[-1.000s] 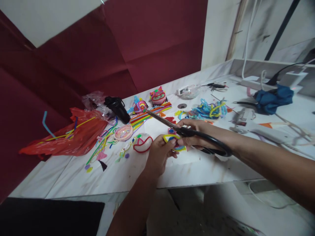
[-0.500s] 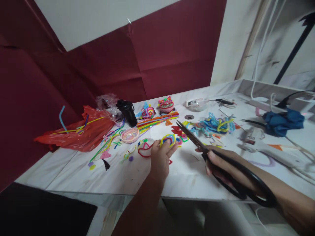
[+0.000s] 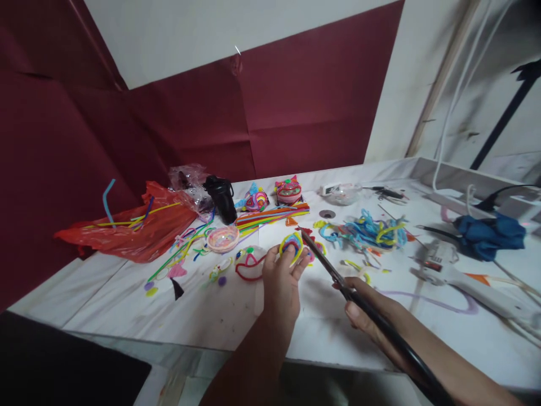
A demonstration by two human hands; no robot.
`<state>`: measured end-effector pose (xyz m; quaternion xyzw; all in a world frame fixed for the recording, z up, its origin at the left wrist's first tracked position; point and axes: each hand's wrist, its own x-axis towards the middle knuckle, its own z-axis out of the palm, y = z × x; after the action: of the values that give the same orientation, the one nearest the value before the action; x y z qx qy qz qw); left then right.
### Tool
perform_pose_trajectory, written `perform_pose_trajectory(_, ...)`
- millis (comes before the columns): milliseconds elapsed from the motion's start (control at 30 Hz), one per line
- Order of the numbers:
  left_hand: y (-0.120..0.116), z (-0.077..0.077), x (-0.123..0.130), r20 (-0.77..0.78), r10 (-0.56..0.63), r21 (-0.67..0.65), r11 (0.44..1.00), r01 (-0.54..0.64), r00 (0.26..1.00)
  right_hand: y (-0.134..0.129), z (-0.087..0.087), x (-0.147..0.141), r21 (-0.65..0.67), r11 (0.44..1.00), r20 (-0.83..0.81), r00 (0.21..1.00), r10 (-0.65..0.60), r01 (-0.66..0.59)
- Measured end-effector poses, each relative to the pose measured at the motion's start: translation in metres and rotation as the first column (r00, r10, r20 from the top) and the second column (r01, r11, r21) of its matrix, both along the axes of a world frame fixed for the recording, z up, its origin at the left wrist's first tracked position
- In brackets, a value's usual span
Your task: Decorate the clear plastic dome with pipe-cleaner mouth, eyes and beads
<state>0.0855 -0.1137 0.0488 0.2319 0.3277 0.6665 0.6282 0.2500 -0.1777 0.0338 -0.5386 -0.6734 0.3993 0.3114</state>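
Note:
My left hand (image 3: 284,275) pinches a small coil of pipe cleaners (image 3: 291,243), yellow on the outside with blue, pink and red rings inside. My right hand (image 3: 372,313) grips large black-handled scissors (image 3: 338,277), seen nearly edge-on. Their tips lie just right of the coil; whether they touch it I cannot tell. Behind the blades are red pieces (image 3: 310,237) and small coloured coils on white paper. Left of my left hand, a clear dome (image 3: 253,255) carries a red pipe-cleaner outline (image 3: 249,276).
A tangle of blue and yellow pipe cleaners (image 3: 372,231) lies right of centre. A glue gun (image 3: 460,279) rests at the right near a blue cloth (image 3: 490,237). Further back are two decorated figures (image 3: 289,190), a black bottle (image 3: 222,198) and a red plastic bag (image 3: 139,231).
The scissors have turned edge-on, and their tips have come down and left beside the coil. My left hand has tilted the coil more upright. The camera view has shifted slightly.

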Motion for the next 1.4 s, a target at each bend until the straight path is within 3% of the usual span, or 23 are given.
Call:
perform_pose_trajectory(200, -0.001, -0.002, 0.003, -0.062, -0.011, -0.039, 0.999, 0.008, 0.998, 0.001, 0.005, -0.002, 0.002, 0.999, 0.058, 0.997, -0.042, 0.042)
perform_pose_trajectory(567, -0.001, -0.004, 0.008, -0.065, 0.009, -0.029, 1.000, -0.011, 0.998, 0.006, -0.012, 0.002, 0.022, 1.000, 0.139, 0.990, -0.015, 0.012)
perform_pose_trajectory(933, 0.001, -0.009, 0.009, -0.063, -0.017, -0.064, 0.998, 0.013, 0.998, 0.002, 0.001, -0.012, 0.020, 0.986, 0.049, 0.985, -0.168, 0.167)
perform_pose_trajectory(1400, 0.002, -0.011, 0.008, -0.045, -0.037, -0.085, 0.996, 0.033, 0.998, 0.001, -0.005, -0.015, -0.067, 0.986, -0.052, 0.986, -0.157, 0.153)
